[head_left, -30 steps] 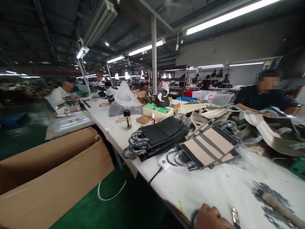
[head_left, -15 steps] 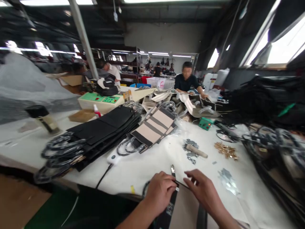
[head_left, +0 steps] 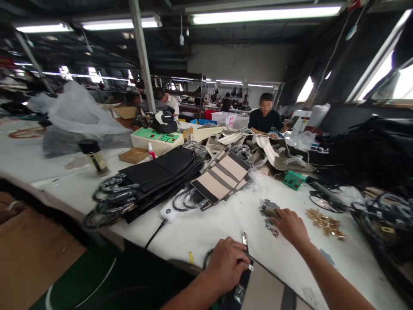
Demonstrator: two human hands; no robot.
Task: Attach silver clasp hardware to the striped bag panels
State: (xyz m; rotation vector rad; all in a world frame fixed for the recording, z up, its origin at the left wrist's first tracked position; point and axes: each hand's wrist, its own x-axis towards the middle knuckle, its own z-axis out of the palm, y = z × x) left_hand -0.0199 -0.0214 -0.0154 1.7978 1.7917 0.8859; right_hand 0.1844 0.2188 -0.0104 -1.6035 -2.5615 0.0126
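My left hand (head_left: 228, 263) is closed on the black edge strip (head_left: 238, 289) of a beige and black bag panel (head_left: 266, 282) at the table's front edge. A narrow tab with a shiny metal end (head_left: 244, 237) sticks out beyond my fingers. My right hand (head_left: 292, 224) reaches forward over the table, its fingers closed around the near end of a short tan rod (head_left: 269, 210). Under and beside that rod lies a heap of small silvery metal plates (head_left: 273, 230). The rod's near end is hidden by my fingers.
Brass-coloured fittings (head_left: 325, 223) lie right of my right hand. Stacked black bag panels (head_left: 155, 172) with wrapped handles and beige-striped panels (head_left: 222, 174) stand ahead. A white power strip (head_left: 168, 212), a green control box (head_left: 293, 180) and a co-worker (head_left: 265, 118) are farther off.
My right hand has left the panel, moved forward and taken hold of the tan rod. My left hand stays on the panel's edge. The camera view has shifted.
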